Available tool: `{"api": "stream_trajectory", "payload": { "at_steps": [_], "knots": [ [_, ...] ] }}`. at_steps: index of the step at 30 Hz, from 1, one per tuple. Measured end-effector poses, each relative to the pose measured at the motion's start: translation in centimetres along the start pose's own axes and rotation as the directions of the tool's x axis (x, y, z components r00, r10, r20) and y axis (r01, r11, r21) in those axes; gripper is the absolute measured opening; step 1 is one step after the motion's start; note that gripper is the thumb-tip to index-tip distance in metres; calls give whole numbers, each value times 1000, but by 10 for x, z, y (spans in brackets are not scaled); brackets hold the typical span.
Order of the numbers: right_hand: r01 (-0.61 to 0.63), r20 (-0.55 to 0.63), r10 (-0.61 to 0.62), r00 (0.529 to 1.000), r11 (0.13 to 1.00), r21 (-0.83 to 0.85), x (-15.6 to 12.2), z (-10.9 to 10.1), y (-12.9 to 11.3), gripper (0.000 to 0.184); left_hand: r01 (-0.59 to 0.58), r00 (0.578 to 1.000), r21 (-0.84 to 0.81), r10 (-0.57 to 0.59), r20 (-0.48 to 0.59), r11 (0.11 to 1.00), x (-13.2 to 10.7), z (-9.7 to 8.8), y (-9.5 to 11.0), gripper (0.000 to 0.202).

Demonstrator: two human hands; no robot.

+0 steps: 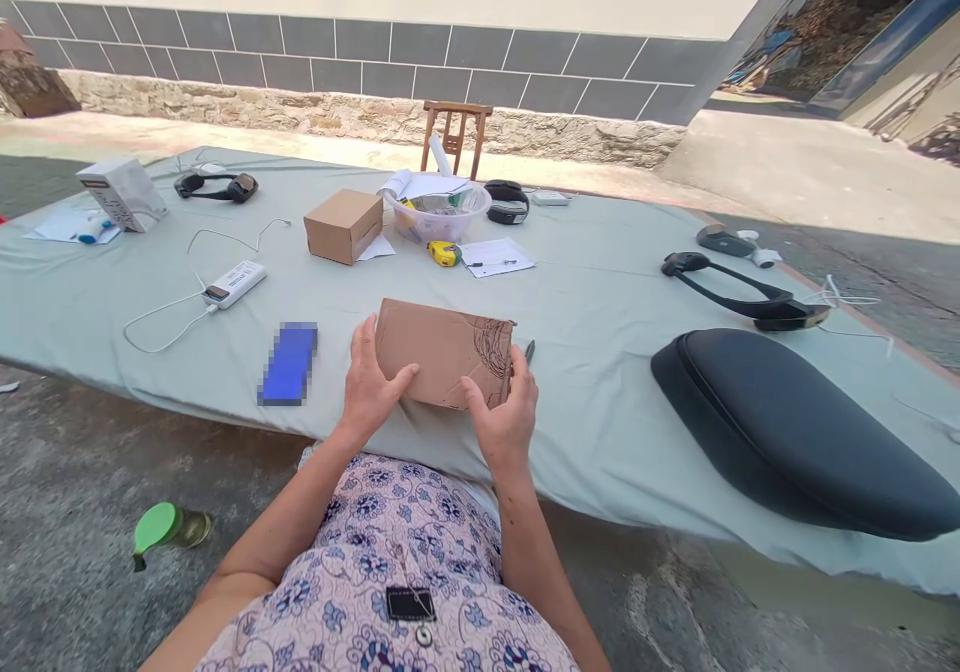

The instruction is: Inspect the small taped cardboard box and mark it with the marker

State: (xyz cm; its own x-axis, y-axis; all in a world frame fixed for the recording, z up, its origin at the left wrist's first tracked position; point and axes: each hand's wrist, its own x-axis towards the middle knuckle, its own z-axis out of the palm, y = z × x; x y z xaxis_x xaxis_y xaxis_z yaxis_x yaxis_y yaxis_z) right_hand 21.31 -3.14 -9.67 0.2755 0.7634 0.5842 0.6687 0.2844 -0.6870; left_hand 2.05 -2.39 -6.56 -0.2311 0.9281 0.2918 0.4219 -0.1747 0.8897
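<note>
A flat piece of brown cardboard (442, 350) with a dark drawing on its right end lies tilted at the near edge of the table. My left hand (367, 384) grips its left end, thumb on top. My right hand (504, 407) holds its right end, fingers wrapped round the edge. A dark pen (529, 351) pokes out just behind my right hand.
The table is covered with a pale green cloth (600, 312). On it lie a blue phone (289, 362), a white power bank with cable (233, 283), a small cardboard box (343, 224), a clear bowl (439, 214), a yellow tape measure (445, 253) and a black case (802, 432). A green-lidded jar (169, 527) sits on the ground.
</note>
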Motion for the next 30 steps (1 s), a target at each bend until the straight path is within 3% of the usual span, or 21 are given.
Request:
{"api": "stream_trajectory", "payload": {
  "at_steps": [4, 9, 14, 22, 26, 30],
  "knots": [
    [60, 63, -56, 996, 997, -56, -4, 5, 1, 88, -69, 994, 234, 45, 104, 970, -3, 6, -1, 104],
    [113, 154, -89, 984, 981, -157, -8, 11, 6, 108, -235, 962, 450, 140, 235, 861, -2, 7, -5, 114],
    [146, 183, -119, 976, 979, -143, -3, 9, 15, 88, -262, 956, 532, 139, 259, 805, 0, 5, -7, 106],
    [157, 373, -135, 918, 987, -29, 9, -17, 31, 81, -217, 962, 372, 133, 237, 903, 9, -1, -18, 104],
    [142, 337, -141, 931, 990, 23, 8, -18, 35, 71, -214, 961, 194, 170, 218, 957, 14, -5, -27, 95],
    [118, 292, -126, 948, 992, 46, 8, -18, 32, 66, -138, 979, 103, 120, 162, 985, 15, -9, -25, 85]
  ]
}}
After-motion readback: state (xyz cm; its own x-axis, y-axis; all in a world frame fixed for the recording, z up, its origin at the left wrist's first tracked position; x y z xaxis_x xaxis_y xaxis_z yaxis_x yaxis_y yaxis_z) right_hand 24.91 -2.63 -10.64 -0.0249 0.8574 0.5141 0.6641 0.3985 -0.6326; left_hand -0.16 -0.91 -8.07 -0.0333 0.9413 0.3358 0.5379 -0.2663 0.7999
